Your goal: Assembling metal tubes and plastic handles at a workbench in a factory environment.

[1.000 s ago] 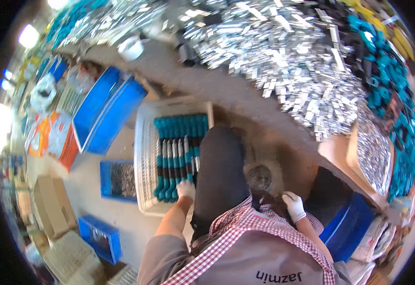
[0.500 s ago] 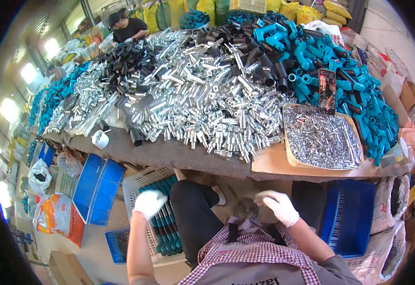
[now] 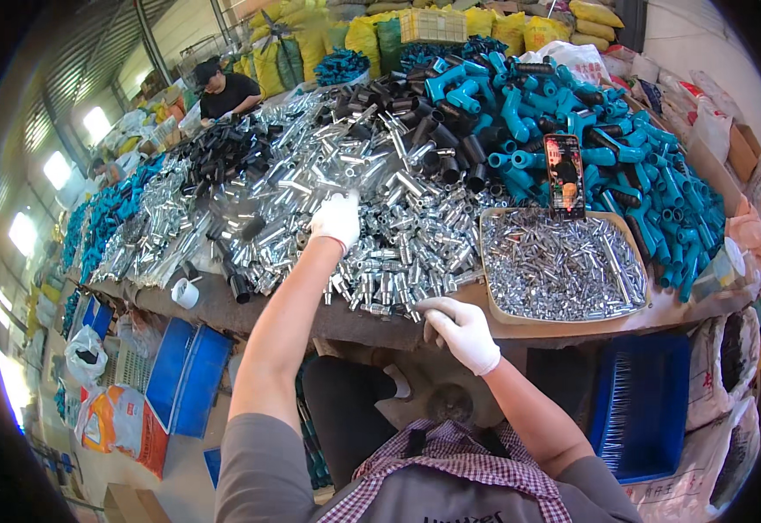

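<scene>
Silver metal tube fittings [image 3: 415, 253] are being kept in a broad loose heap across the middle of the worktable [image 3: 346, 327], directly before the person. Into this heap the left hand [image 3: 337, 220], covered by a white glove, is being reached, its forearm being stretched over the table's front edge. Its fingers are being partly lost to view among the bright metal, so whether anything is being gripped cannot be told. The right hand [image 3: 462, 334], likewise gloved, is being held lower, at the front edge, just beside the nearest fittings; its fingers are being kept half curled, and whether a part is being pinched cannot be told.

To the right of the heap, small metal pins [image 3: 555, 270] are being contained in a cream tray [image 3: 546, 319]. A smartphone [image 3: 564, 179], its screen lit, is being propped upright at the tray's rear rim. Behind and to the right, teal curved handles [image 3: 520, 113] are being piled high, with black sleeves [image 3: 472, 161] being mixed in at their left.

Near the table's front left, a white cup [image 3: 185, 294] is being seen. Below the table at the right, a blue crate [image 3: 672, 410] is being stored. Beyond the far left side, a co-worker in black [image 3: 231, 94] is being observed, backed by yellow sacks [image 3: 363, 39].
</scene>
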### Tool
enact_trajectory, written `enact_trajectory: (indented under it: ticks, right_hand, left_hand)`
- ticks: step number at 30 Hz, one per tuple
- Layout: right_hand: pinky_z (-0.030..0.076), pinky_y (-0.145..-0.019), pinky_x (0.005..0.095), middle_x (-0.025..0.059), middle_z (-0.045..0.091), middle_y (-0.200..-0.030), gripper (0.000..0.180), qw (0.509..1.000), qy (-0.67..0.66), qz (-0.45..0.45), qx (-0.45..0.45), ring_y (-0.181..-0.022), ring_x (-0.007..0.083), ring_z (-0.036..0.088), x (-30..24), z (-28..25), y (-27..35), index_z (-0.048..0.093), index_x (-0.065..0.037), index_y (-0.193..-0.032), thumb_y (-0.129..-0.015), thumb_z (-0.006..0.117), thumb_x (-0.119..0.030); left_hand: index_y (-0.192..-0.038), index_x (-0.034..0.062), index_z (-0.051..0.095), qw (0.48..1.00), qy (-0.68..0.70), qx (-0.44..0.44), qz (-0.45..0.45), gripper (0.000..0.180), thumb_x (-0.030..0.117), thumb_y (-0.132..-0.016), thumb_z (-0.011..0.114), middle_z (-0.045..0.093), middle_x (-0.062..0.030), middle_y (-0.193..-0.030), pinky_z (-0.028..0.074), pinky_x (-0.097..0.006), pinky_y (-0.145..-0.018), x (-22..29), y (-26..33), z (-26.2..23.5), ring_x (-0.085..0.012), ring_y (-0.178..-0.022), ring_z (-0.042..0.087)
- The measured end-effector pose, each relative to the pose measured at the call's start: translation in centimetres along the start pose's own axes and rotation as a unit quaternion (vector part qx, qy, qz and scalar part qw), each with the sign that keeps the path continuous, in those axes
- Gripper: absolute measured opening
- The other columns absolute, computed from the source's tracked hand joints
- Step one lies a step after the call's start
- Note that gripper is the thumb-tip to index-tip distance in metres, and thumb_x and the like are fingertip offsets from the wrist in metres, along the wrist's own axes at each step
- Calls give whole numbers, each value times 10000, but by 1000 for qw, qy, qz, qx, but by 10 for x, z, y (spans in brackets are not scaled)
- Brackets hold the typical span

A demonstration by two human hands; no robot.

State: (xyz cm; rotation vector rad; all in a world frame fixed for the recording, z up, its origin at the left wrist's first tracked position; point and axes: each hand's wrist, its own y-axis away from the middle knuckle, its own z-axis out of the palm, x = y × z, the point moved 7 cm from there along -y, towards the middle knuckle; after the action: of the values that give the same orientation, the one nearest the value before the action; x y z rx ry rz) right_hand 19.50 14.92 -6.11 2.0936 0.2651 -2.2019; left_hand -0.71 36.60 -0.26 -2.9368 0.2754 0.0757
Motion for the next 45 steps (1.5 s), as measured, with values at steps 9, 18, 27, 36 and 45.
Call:
enact_trajectory:
  ticks: [9,18,27,36,45]
  right_hand:
    - [468,-578,214,33,672,-769,267,1000,5,-11,-24,-632,57,561,-4,3,-1,678,6,-1173,-975,530,-94]
    - [478,-585,211,28,676,-779,265,997,54,-48,-15,-628,55,574,-9,-2,1,691,-19,-1176,-976,531,-88]
    - [534,-693,314,83,704,-779,218,979,114,-168,24,-685,186,685,-10,1,-2,717,-82,-1090,-961,585,-198]
    - [533,-683,307,76,707,-785,207,987,89,-131,25,-687,167,686,-13,-1,0,716,-76,-1079,-956,582,-175]
    - [499,-596,246,21,693,-751,241,996,25,-88,-3,-620,67,604,-9,1,1,710,-49,-1139,-974,556,-132]
  left_hand:
    - [-1327,20,569,975,210,12,-70,659,297,-737,665,648,-240,-1244,468,-398,-1033,-27,-2,-8,-368,-1163,623]
    - [-1343,44,573,976,212,35,-25,675,285,-723,688,652,-234,-1244,474,-386,-1020,-11,-4,-1,-358,-1149,634]
    - [-1004,53,759,957,204,203,-23,354,324,-780,716,724,-188,-1023,516,-403,-902,-26,-30,-6,-334,-982,683]
    - [-944,83,768,985,162,27,-48,321,304,-727,683,731,-193,-994,534,-399,-896,-25,-54,-2,-343,-978,698]
    - [-948,19,735,977,120,164,-62,370,349,-810,637,719,-223,-974,515,-454,-882,-28,-22,-39,-380,-945,686]
